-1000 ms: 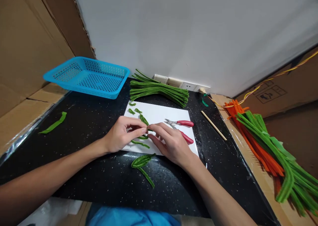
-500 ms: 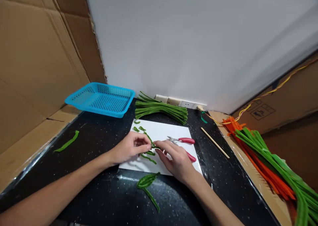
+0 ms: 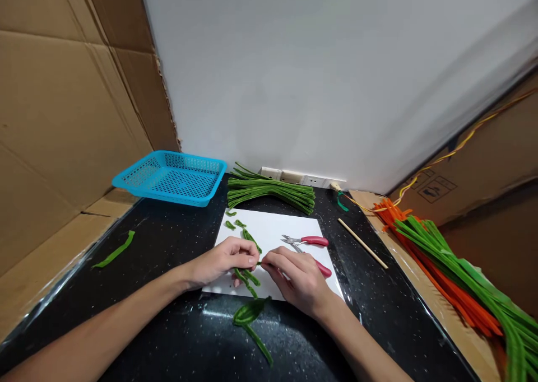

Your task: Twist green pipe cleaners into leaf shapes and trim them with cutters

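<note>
Over a white sheet (image 3: 275, 225), my left hand (image 3: 229, 259) pinches a piece of green pipe cleaner (image 3: 251, 287), whose strands hang below my fingers. My right hand (image 3: 298, 275) pinches a thin end of the same green piece, close to the left fingertips. A leaf-shaped green loop (image 3: 252, 241) shows just behind the hands. Small bent green bits (image 3: 230, 224) lie at the sheet's upper left. Beside my right hand, red-handled cutting pliers (image 3: 313, 241) lie partly covered by it. A finished-looking pipe cleaner leaf with a stem (image 3: 250, 313) rests on the black table in front.
A blue basket (image 3: 176, 183) stands at the back left, and a green pipe cleaner bundle (image 3: 271, 191) lies behind the sheet. To the right are a wooden stick (image 3: 362, 243) and orange and green bundles (image 3: 454, 270). A green strip (image 3: 113, 251) lies left.
Both hands have come slightly nearer to me. The green piece has turned, so its strands now hang down below the left fingers. My right fingers have closed to a tighter pinch.
</note>
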The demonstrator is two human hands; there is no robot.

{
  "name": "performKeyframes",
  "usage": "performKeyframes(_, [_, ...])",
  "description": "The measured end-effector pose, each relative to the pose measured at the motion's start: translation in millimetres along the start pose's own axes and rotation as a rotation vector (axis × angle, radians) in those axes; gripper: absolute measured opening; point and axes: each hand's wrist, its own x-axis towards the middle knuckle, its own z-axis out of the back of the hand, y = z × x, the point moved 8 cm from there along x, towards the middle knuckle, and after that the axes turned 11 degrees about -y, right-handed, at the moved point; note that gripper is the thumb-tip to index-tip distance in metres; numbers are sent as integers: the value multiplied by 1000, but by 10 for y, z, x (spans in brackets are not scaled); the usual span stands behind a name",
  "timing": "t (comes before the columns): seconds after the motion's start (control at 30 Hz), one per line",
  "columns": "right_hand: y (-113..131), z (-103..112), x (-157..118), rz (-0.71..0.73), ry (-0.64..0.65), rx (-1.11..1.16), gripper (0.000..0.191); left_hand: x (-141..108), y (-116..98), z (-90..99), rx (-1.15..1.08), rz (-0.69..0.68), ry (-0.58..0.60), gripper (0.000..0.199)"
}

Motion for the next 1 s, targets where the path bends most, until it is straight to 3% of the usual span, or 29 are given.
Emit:
performKeyframes(0.13, [46,-13,-43,14,-24,-56,13,-26,47,-99,-123,25,57,43])
performKeyframes(0.4, [-127,-26,-43,-241,-115,139,13,18,50,-82,-127,-126,-77,42])
performKeyframes(0.57, [-243,-3,-73,-406,-76,233,16,-43,13,-10,144,-175,-91,37])
performKeyframes(0.73, [-395,-91,-131,-662,121,403,26,-85,-74,1,437,-319,-124,30])
performKeyframes(0.9, [-456,-86,-140,-728,201,493,31,53,68,-53,79,-119,-88,44])
performKeyframes(1.0, [-439,-82,-130,-710,230,497,34,100,114,-78,-15,-56,-44,47])
